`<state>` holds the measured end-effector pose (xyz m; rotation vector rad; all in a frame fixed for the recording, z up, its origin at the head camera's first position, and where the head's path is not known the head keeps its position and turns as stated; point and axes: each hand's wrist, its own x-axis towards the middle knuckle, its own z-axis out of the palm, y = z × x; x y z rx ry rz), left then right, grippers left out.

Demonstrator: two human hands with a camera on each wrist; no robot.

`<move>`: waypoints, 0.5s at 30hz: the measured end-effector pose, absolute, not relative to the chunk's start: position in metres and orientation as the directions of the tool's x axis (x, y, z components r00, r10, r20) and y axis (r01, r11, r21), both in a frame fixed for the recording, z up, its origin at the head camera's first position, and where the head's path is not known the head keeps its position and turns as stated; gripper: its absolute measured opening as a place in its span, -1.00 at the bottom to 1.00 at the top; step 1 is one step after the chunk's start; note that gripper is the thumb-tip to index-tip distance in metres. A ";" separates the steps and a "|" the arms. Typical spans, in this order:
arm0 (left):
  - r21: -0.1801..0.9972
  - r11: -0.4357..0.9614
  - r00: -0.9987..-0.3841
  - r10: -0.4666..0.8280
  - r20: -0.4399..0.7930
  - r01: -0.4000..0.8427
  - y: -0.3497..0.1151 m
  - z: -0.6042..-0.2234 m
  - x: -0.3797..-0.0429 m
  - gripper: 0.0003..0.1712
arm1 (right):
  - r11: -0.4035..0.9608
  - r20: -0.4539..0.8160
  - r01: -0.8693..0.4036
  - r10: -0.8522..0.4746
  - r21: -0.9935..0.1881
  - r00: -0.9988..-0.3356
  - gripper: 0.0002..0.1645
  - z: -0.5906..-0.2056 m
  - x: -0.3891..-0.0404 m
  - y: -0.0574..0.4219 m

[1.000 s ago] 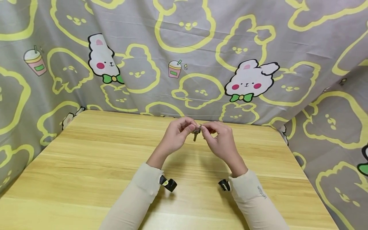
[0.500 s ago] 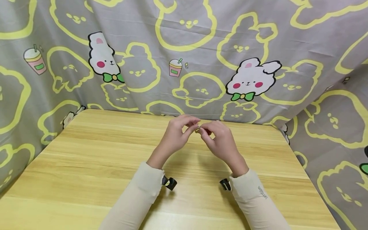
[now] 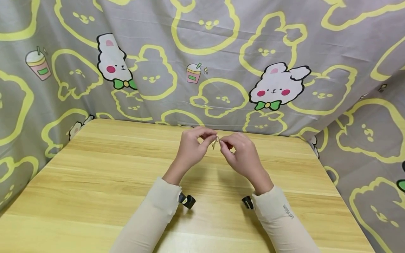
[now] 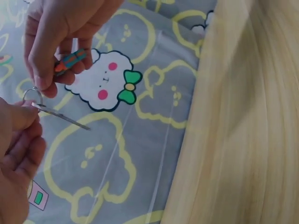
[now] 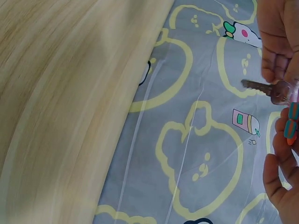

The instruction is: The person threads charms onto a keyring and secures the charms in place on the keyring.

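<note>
Over the far part of the table both hands hold a small key ring between them. My left hand pinches the ring beside a metal key, whose blade sticks out from the fingertips. In the right wrist view the key's toothed blade shows, with a see-through head. My right hand pinches the other side of the ring with thumb and forefinger. An orange and teal charm lies against the right hand's curled fingers. Fingertips hide part of the ring.
The wood-grain table lies below the hands. A grey curtain with rabbit prints stands right behind its far edge and along both sides. Black camera mounts sit at both cuffs.
The key, hanging down with its broad head showing a second ago, was largely hidden half a second ago and now shows thin, edge-on. Both hands stay nearly in place, with small finger shifts.
</note>
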<state>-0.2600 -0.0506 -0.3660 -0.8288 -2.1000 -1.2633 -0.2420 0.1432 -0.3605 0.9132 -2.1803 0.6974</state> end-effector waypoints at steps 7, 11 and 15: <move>0.456 0.437 -0.615 0.355 0.704 0.775 -0.055 -0.366 -0.262 -0.90 | 0.611 0.752 -0.763 -0.397 -0.211 -0.526 -0.89 -0.360 -0.242 0.143; 0.476 0.429 -0.623 0.324 0.712 0.767 -0.055 -0.366 -0.261 -0.88 | 0.610 0.756 -0.766 -0.398 -0.205 -0.519 -0.89 -0.361 -0.243 0.142; 0.600 0.375 -0.700 0.251 0.668 0.707 -0.054 -0.366 -0.261 -0.86 | 0.607 0.761 -0.770 -0.400 -0.198 -0.511 -0.89 -0.362 -0.243 0.142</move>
